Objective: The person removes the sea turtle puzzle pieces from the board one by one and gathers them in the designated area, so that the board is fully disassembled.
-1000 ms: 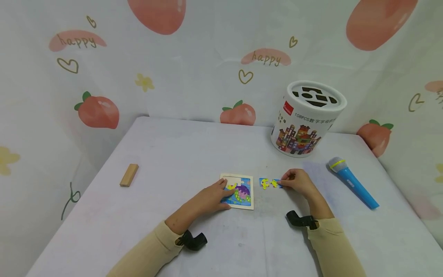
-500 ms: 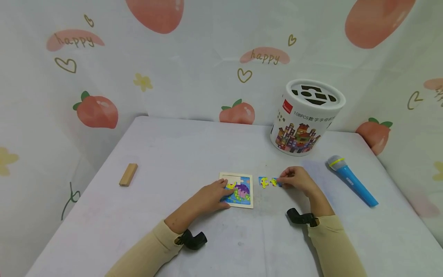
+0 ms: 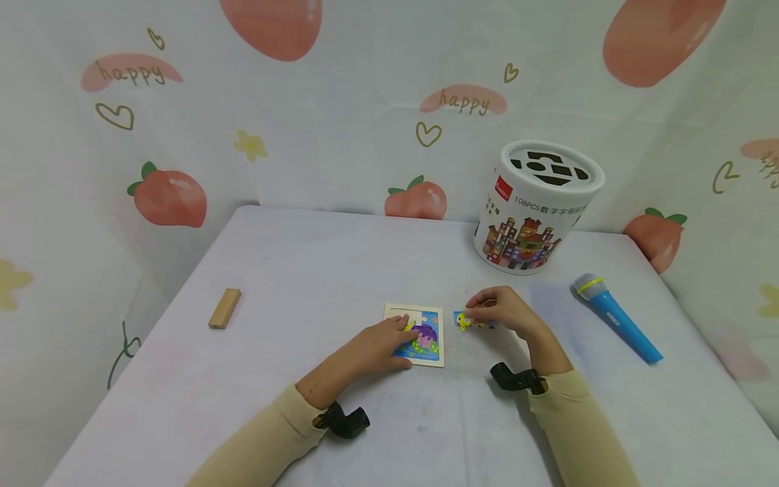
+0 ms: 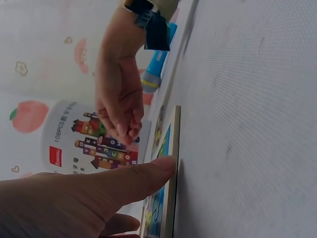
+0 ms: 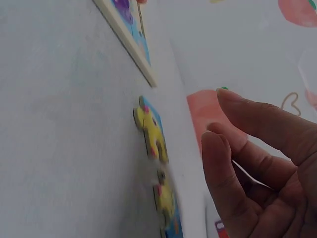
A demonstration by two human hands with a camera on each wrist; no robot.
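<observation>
L hand (image 3: pixel 380 343) on square picture puzzle w/ pale wood rim (image 3: pixel 426 363), fingers spread, R hand (image 3: pixel 508 312) w/ thumb and finger apart, prob. just over two small flat blue-and-yellow puzzle pcs (image 5: pixel 154 130), just beside puzzle, all on white bench (image 3: pixel 316 270)

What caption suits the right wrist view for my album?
Parted fingers near two loose puzzle pieces on the table, a framed puzzle at upper left.

A square puzzle (image 3: pixel 441 338) in a pale frame is lying flat, showing purple and blue, with a bare patch near its top. Just to its right, 2 loose blue-and-yellow pieces (image 5: pixel 152 130) are lying in a row.
</observation>
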